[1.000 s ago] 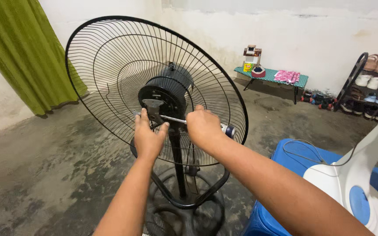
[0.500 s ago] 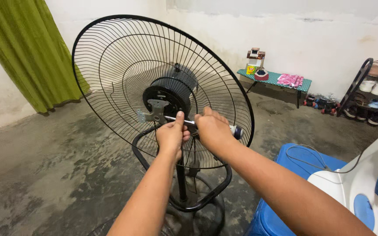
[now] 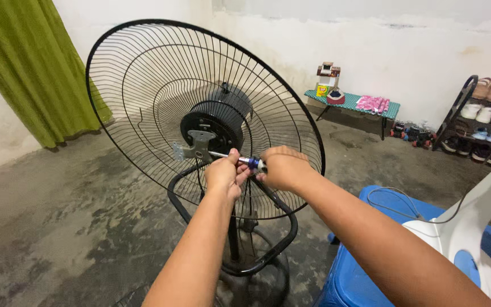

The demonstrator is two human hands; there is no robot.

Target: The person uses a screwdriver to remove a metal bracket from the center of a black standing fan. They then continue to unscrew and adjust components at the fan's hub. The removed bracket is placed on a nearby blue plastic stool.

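Grey, mottled concrete floor (image 3: 58, 227) runs from the near edge back to a stained white plaster wall (image 3: 427, 62), with a green cloth curtain (image 3: 35, 68) hanging at the far left. At the middle stands a black pedestal fan with a round wire rear guard (image 3: 143, 74), its black motor housing (image 3: 214, 122) in the centre and its looped black stand (image 3: 268, 250) below. A small grey metal bracket (image 3: 191, 149) sits on the motor's front face.

Both hands meet just near of the motor. The left hand (image 3: 223, 176) is curled, its fingertips pinching the thin metal shaft of a screwdriver with a blue handle (image 3: 251, 162); the shaft points left toward the bracket, and its tip seems to touch there, though the wires make that hard to confirm. The right hand (image 3: 282, 169) is closed around the handle, just right of the left hand and touching it.

At the near right, a blue plastic tub (image 3: 359, 278) carries a white plastic fan body (image 3: 473, 222) with a thin grey cord (image 3: 393, 199) looped on top. Far right against the wall stand a low bench with a green patterned cover (image 3: 353, 102), with small items and a pink cloth (image 3: 373, 104) on it, and a dark shoe rack (image 3: 484, 113) holding pairs of shoes.
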